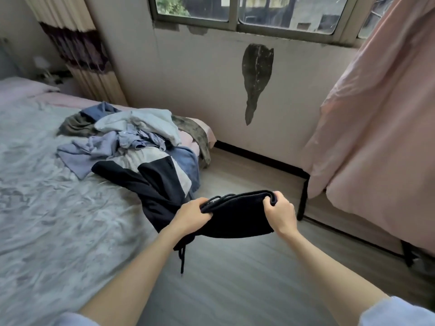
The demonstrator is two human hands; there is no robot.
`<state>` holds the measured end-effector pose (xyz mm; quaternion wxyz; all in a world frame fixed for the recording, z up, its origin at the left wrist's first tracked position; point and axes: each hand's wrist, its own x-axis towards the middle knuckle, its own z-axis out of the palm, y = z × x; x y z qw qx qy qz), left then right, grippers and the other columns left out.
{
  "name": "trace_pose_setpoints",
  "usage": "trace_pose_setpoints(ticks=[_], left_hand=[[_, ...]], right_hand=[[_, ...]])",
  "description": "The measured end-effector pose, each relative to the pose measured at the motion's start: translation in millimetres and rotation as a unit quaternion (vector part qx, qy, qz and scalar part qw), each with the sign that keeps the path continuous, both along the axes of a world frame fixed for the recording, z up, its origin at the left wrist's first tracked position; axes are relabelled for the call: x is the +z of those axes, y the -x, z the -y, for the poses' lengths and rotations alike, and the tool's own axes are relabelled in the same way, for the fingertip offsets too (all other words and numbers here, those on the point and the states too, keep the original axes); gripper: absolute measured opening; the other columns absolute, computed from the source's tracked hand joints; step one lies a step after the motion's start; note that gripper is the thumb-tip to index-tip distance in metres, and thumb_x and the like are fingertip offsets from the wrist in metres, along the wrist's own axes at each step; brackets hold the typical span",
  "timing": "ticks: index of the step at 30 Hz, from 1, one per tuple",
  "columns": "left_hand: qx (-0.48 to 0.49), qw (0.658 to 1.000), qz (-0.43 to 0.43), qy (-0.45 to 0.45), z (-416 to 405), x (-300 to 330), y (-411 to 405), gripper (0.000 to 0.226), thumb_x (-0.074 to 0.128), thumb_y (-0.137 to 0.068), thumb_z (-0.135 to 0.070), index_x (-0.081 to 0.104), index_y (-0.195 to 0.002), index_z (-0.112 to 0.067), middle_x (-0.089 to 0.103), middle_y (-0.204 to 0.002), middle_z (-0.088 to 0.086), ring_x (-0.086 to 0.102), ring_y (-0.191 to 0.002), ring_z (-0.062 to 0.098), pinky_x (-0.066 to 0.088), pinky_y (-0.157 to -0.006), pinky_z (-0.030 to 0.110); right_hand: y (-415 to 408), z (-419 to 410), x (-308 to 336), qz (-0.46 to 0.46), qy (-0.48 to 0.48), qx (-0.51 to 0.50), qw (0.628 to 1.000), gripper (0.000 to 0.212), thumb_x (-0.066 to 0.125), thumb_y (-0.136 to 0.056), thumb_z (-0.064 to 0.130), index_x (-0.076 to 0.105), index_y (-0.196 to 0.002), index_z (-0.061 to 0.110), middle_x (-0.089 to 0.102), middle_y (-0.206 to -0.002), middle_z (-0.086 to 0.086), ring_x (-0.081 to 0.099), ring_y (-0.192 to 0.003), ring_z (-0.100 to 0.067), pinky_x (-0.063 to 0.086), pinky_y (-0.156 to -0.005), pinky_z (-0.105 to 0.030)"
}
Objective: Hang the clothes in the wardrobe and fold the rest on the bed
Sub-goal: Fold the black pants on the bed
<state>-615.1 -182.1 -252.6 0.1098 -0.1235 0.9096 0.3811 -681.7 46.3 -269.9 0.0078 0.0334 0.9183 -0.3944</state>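
Note:
I hold a black garment (237,217) stretched out over the floor beside the bed. My left hand (193,214) grips its left edge and my right hand (281,214) grips its right edge. A dark drawstring (181,257) dangles from it below my left wrist. A heap of clothes (131,142) lies on the bed (47,208) near its far corner: pale blue, white, grey, navy and black pieces. Part of a black piece (150,184) hangs off the bed's edge toward my left hand.
Grey wood floor (223,278) runs between the bed and a black metal frame (303,196) draped with a pink sheet (376,137) on the right. The wall with a window (247,12) is ahead. A striped curtain (77,50) hangs at the back left.

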Motion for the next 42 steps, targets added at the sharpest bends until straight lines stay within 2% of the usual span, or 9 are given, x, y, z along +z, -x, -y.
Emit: trace_pose_setpoints(ticks=[4, 9, 15, 19, 22, 25, 31, 37, 42], left_hand=[[-0.04, 0.999, -0.034, -0.012, -24.9, 34.5, 31.7, 0.033, 0.058, -0.084, -0.033, 0.058, -0.117, -0.032, 0.066, -0.102, -0.006, 0.06, -0.099, 0.017, 0.046, -0.082, 0.029], [-0.087, 0.992, -0.09, -0.031, -82.0, 76.7, 73.9, 0.035, 0.059, -0.086, -0.027, 0.058, -0.121, -0.026, 0.066, -0.111, -0.001, 0.059, -0.104, 0.019, 0.046, -0.088, 0.031], [-0.122, 0.98, -0.132, -0.08, -133.1, 133.5, 119.7, 0.028, 0.064, -0.084, -0.023, 0.065, -0.112, -0.021, 0.069, -0.098, 0.002, 0.063, -0.09, 0.018, 0.047, -0.078, 0.031], [-0.094, 0.973, -0.108, -0.183, -140.8, 162.7, 139.8, 0.012, 0.067, -0.083, -0.022, 0.068, -0.095, -0.021, 0.068, -0.081, 0.0, 0.062, -0.071, 0.013, 0.048, -0.07, 0.027], [-0.038, 0.962, -0.055, -0.264, -133.3, 176.3, 152.1, 0.014, 0.065, -0.085, -0.023, 0.07, -0.095, -0.014, 0.072, -0.075, 0.001, 0.066, -0.065, 0.014, 0.051, -0.063, 0.025], [0.027, 0.951, 0.006, -0.307, -123.6, 181.2, 157.3, 0.023, 0.063, -0.088, -0.03, 0.069, -0.093, -0.008, 0.074, -0.08, 0.006, 0.071, -0.072, 0.019, 0.053, -0.068, 0.029], [0.098, 0.902, 0.068, -0.415, -123.7, 179.9, 151.7, 0.033, 0.045, -0.096, -0.028, 0.063, -0.079, -0.006, 0.069, -0.059, 0.007, 0.066, -0.049, 0.016, 0.05, -0.045, 0.021], [0.105, 0.846, 0.068, -0.518, -124.8, 194.2, 147.6, 0.036, 0.031, -0.098, -0.023, 0.06, -0.091, -0.002, 0.069, -0.074, 0.014, 0.062, -0.075, 0.025, 0.048, -0.068, 0.034], [0.09, 0.816, 0.039, -0.57, -123.5, 205.3, 138.4, 0.04, 0.028, -0.099, -0.029, 0.059, -0.096, -0.004, 0.069, -0.071, 0.012, 0.066, -0.065, 0.022, 0.051, -0.066, 0.03]], right_hand=[[14.8, -23.9, 34.7, -0.087, 0.022, -0.066, 0.994, 0.017, 0.047, -0.092, 0.027, 0.057, -0.102, 0.019, 0.056, -0.074, 0.002, 0.053, -0.074, -0.025, 0.036, -0.067, -0.03], [37.2, -71.6, 73.4, -0.2, 0.027, -0.158, 0.967, 0.023, 0.049, -0.094, 0.025, 0.056, -0.112, 0.013, 0.068, -0.087, -0.013, 0.061, -0.085, -0.036, 0.039, -0.071, -0.035], [63.2, -125.7, 112.9, -0.287, 0.058, -0.223, 0.93, 0.022, 0.051, -0.093, 0.019, 0.058, -0.112, 0.011, 0.068, -0.088, -0.017, 0.062, -0.084, -0.041, 0.043, -0.073, -0.039], [78.5, -135.3, 138.6, -0.291, 0.104, -0.218, 0.926, 0.021, 0.051, -0.092, 0.021, 0.059, -0.111, 0.013, 0.068, -0.09, -0.016, 0.062, -0.087, -0.04, 0.044, -0.076, -0.04], [89.9, -132.1, 157.8, -0.281, 0.138, -0.18, 0.932, 0.02, 0.054, -0.091, 0.022, 0.062, -0.107, 0.014, 0.069, -0.091, -0.01, 0.062, -0.09, -0.036, 0.044, -0.08, -0.038], [98.3, -125.2, 170.9, -0.262, 0.166, -0.114, 0.944, 0.013, 0.056, -0.09, 0.022, 0.065, -0.097, 0.015, 0.067, -0.085, -0.001, 0.063, -0.09, -0.029, 0.044, -0.08, -0.034], [92.7, -95.0, 180.0, -0.213, 0.223, 0.088, 0.947, 0.012, 0.058, -0.091, 0.019, 0.066, -0.091, 0.029, 0.068, -0.085, 0.013, 0.063, -0.087, -0.008, 0.047, -0.084, -0.024], [81.1, -66.2, 185.8, -0.17, 0.286, 0.192, 0.923, 0.017, 0.057, -0.093, 0.016, 0.066, -0.106, 0.024, 0.071, -0.096, 0.007, 0.065, -0.093, -0.004, 0.049, -0.086, -0.018], [74.9, -52.9, 189.0, -0.124, 0.296, 0.287, 0.903, 0.027, 0.06, -0.091, 0.025, 0.056, -0.113, 0.039, 0.066, -0.105, 0.021, 0.061, -0.104, 0.001, 0.044, -0.092, -0.014]])
